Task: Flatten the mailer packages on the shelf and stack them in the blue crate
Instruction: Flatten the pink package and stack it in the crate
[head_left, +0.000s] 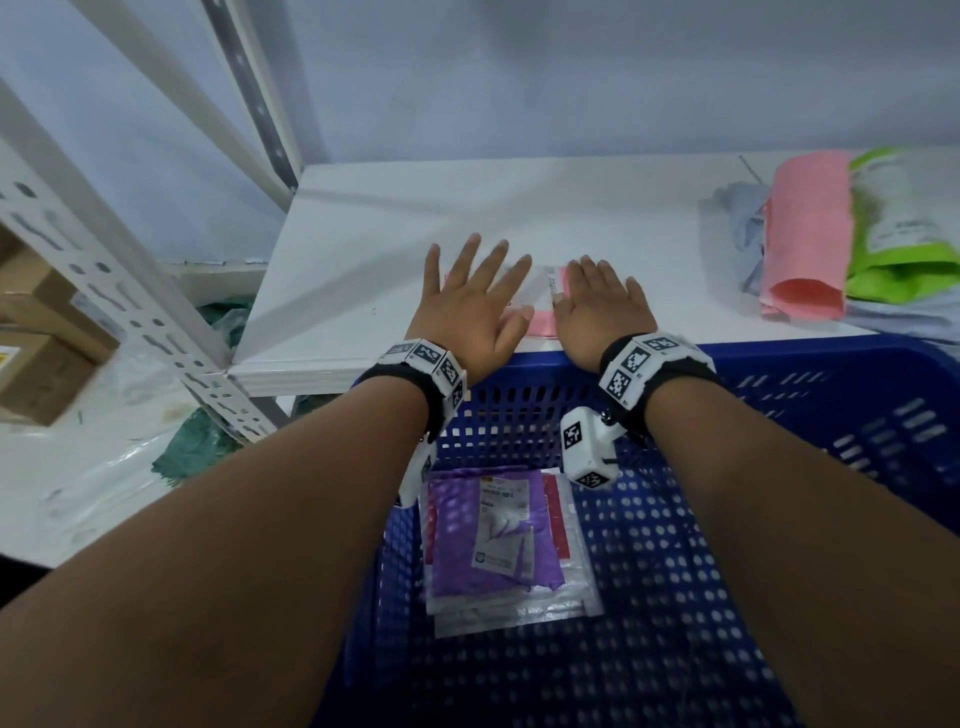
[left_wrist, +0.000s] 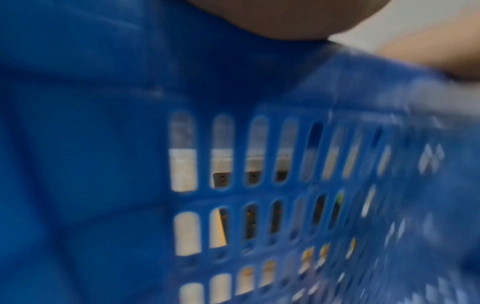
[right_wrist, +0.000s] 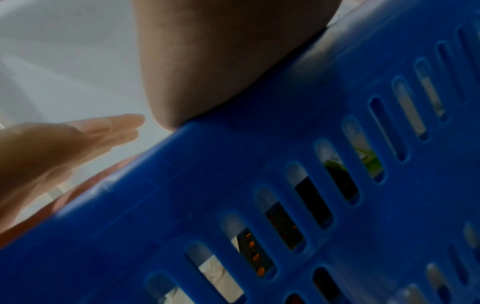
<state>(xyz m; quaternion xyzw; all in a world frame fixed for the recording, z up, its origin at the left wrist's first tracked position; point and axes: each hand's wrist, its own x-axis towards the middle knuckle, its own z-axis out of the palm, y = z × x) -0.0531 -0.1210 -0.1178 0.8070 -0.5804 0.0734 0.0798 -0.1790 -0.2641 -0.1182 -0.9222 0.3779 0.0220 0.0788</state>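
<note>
pressed flat under left hand (head_left: 470, 306) and right hand (head_left: 597, 306), both spread wide: pink mailer (head_left: 543, 325), likely light, limp, slippery; best pinched at near edge.

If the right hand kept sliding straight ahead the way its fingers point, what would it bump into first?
Probably nothing soon. The right hand lies flat on the pink mailer, fingers pointing toward the back wall. Ahead is only bare white shelf, so the wall likely comes first. The mailer pile sits off to the right.
</note>
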